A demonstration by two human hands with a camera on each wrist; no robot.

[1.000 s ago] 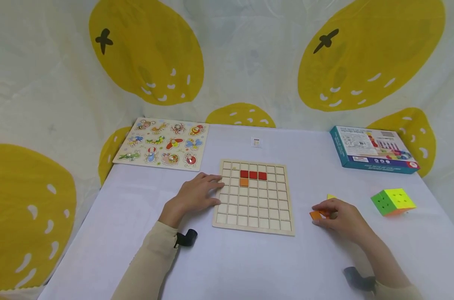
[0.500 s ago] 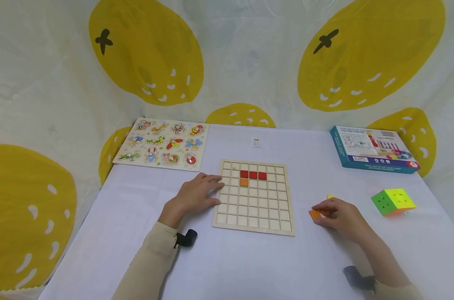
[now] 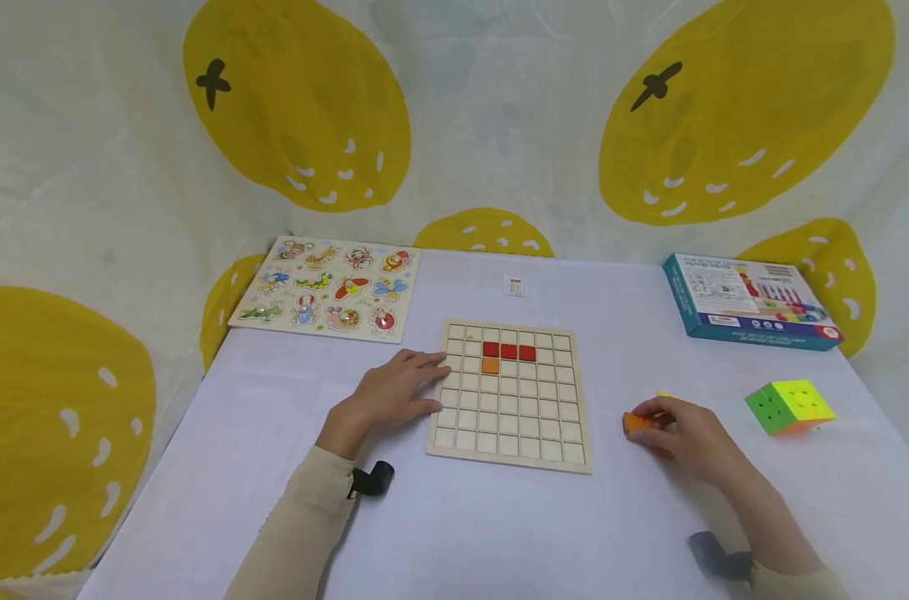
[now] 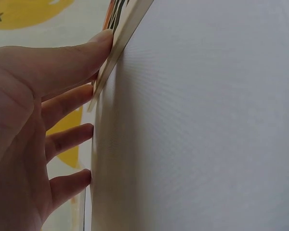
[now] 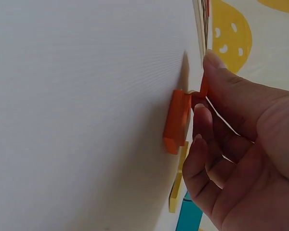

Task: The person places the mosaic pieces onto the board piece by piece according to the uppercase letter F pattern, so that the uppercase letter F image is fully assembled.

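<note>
A wooden grid board (image 3: 508, 417) lies mid-table, with red tiles (image 3: 509, 352) in a row and one orange tile (image 3: 490, 365) below the leftmost. At the board's left edge rests my left hand (image 3: 394, 392), its thumb touching the edge in the left wrist view and the other fingers spread. To the right of the board, my right hand (image 3: 679, 429) pinches an orange tile (image 5: 203, 85) between thumb and fingertip. More orange tiles (image 5: 175, 122) are right beside those fingertips, low over the table. Yellow tiles (image 5: 175, 192) lie just beyond, mostly hidden by the hand in the head view.
An insect puzzle board (image 3: 322, 287) lies at the back left. A small printed card (image 3: 515, 287) is behind the grid board. At the right are a toy box (image 3: 750, 300) and a puzzle cube (image 3: 790, 406). A patterned cloth hangs behind the table.
The orange tile piece at my right fingertips has changed its tilt and now shows a thicker orange face. My left hand stays at the board's edge. The head view has shifted very slightly.
</note>
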